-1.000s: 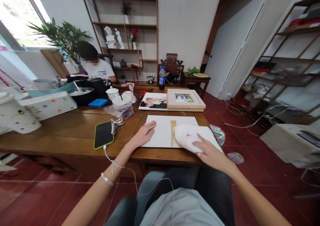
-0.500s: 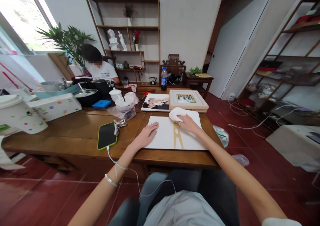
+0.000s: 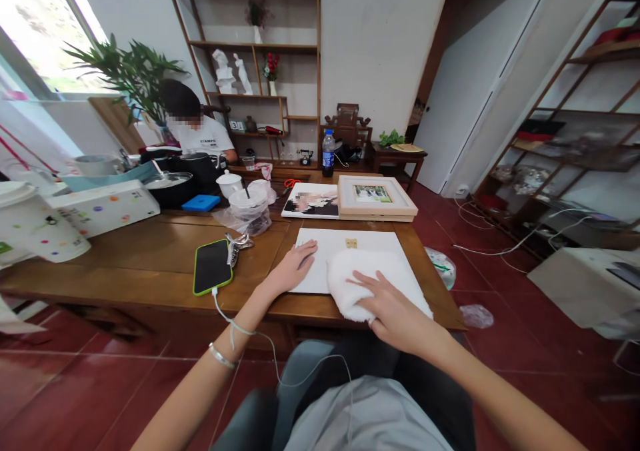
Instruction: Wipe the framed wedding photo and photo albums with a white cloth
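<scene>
A white rectangular panel [image 3: 319, 274] lies flat near the front edge of the wooden table, a tan piece [image 3: 351, 243] showing on its upper half. My left hand [image 3: 296, 268] rests on the panel's left side, palm down, fingers stretched out. A fluffy white towel [image 3: 345, 274] covers the panel's lower right part and reaches over its front edge. My right hand [image 3: 387, 301] lies on the towel and grips it, fingers spread into the cloth and thumb at the near side. Whatever is under the towel is hidden.
Behind the panel lie a photo print [image 3: 310, 201] and a light wooden picture frame [image 3: 377, 196]. To the left are a charging phone [image 3: 213, 266], a bagged cup [image 3: 249, 204] and a white box [image 3: 105, 208]. A person [image 3: 200, 131] sits at the far left.
My right hand has drawn the towel from the panel's far edge down to its near edge. The towel now hides the tan stand's legs. My left hand stays in place.
</scene>
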The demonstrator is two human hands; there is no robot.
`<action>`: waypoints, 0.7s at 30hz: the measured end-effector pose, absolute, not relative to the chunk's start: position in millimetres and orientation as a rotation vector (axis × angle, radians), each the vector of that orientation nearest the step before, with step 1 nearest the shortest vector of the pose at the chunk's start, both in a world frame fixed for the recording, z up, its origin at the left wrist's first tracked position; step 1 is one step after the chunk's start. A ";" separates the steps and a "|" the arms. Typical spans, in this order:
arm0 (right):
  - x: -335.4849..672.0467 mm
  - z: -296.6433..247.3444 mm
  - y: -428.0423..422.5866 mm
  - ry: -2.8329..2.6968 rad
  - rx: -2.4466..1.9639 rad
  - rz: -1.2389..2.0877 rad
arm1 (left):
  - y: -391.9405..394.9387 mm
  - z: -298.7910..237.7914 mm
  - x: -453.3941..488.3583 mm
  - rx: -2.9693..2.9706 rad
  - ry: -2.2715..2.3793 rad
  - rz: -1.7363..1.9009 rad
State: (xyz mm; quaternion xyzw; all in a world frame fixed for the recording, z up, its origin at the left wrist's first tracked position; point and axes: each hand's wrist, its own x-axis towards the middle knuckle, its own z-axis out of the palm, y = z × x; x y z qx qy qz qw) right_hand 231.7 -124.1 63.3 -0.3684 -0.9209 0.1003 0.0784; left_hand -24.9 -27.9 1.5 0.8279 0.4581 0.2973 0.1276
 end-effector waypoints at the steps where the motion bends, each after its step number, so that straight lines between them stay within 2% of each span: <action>1: 232.0 62.1 -118.8 -2.737 -1.105 0.290 | -27.2 0.8 -25.2 2.410 1.329 0.871; 13: 202.7 58.2 11.9 -2.588 -1.302 0.093 | -22.4 -5.0 -28.1 2.378 1.302 0.894; 17: 197.5 55.1 4.9 -2.633 -1.360 0.010 | -23.8 -3.4 -27.2 2.363 1.303 0.902; 21: 201.1 51.4 -37.3 -2.694 -1.290 -0.045 | -23.7 -3.8 -27.0 2.365 1.292 0.908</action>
